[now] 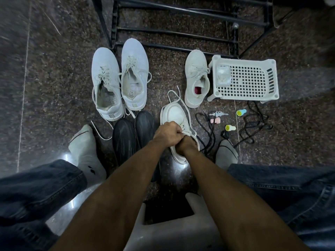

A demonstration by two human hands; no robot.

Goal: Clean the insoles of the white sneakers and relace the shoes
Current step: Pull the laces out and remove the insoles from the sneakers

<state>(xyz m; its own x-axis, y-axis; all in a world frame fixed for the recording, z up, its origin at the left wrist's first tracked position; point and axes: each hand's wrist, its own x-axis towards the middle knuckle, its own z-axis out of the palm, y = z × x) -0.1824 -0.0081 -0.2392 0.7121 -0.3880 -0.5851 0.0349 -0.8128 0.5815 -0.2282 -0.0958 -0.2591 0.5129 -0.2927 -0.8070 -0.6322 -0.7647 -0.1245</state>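
Observation:
A white sneaker (174, 113) lies on the dark floor in front of me, toe pointing away. Its white lace (183, 104) loops out past the toe. My left hand (167, 134) is curled over the tongue area and pinches the lace there. My right hand (187, 144) is mostly hidden behind the left and reaches into the shoe's opening; what its fingers hold cannot be seen. Its mate, a white sneaker with a red insole (196, 80), stands farther right. A larger pair of white sneakers (119, 78) sits at the left.
A pair of black shoes (134, 131) lies left of the held sneaker. A white plastic basket (244, 78) stands at the right, with black laces (253, 124), keys and small coloured caps (241, 112) in front. A black metal rack (174, 24) stands behind. My socked feet flank the shoes.

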